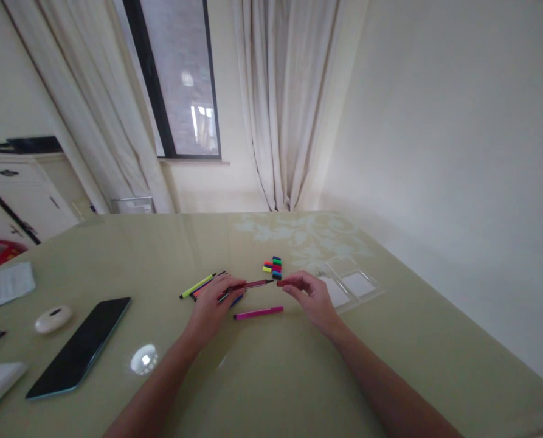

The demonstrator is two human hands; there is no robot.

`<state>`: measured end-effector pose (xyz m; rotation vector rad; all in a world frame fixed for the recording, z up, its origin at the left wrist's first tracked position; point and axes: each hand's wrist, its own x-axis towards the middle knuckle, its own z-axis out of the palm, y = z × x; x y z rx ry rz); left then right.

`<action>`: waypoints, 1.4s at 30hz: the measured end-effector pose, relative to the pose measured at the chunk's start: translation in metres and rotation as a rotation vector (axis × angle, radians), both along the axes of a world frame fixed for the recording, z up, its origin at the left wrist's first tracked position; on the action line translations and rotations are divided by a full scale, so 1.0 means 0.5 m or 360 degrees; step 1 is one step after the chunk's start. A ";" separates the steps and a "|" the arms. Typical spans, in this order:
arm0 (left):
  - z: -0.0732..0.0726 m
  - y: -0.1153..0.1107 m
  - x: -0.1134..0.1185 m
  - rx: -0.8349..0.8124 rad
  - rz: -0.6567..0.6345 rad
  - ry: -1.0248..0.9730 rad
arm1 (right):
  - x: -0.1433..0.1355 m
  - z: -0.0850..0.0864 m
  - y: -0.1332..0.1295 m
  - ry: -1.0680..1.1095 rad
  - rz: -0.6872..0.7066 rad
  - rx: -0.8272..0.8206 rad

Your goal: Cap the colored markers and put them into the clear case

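Note:
My left hand [219, 296] is closed on a dark red marker [255, 284], its bare tip pointing right. Just past that tip, my right hand [311, 294] pinches a small red marker cap [283, 283]; a narrow gap parts cap and tip. Several coloured caps [272, 266] lie in a cluster beyond the hands. Under and beside my left hand are several uncapped markers, partly hidden, with a yellow-green marker [197, 286] at the outer left. A magenta marker [258, 312] with its cap on rests on the table nearer to me.
A clear plastic case [353, 285] lies open on the glossy table [271, 377], right of my right hand. At the left are a black tablet or phone [80, 347], a white rounded object [53, 319] and a paper sheet [5, 286]. A wall borders the table's right edge.

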<state>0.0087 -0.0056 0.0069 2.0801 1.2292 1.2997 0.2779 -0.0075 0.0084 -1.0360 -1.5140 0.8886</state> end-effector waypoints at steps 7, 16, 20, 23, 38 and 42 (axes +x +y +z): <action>-0.012 0.002 -0.004 0.0029 -0.0051 0.0030 | -0.004 0.011 -0.009 -0.0100 -0.0110 0.0049; 0.000 -0.005 0.001 0.0041 -0.0045 0.0043 | -0.007 0.018 -0.016 -0.0142 -0.0067 0.0100; -0.001 -0.010 0.013 0.0086 -0.0098 0.0026 | -0.013 0.009 -0.020 -0.0148 -0.0008 0.0101; -0.007 -0.013 0.018 0.0075 -0.0110 -0.0010 | -0.017 0.007 -0.026 -0.0093 -0.0010 0.0084; 0.000 0.029 -0.064 -0.0186 0.0481 0.0247 | -0.002 -0.026 0.006 -0.0430 0.0102 -0.0082; -0.007 0.047 -0.158 -0.0475 0.0991 0.0639 | 0.007 -0.028 0.003 -0.0717 0.0111 0.0043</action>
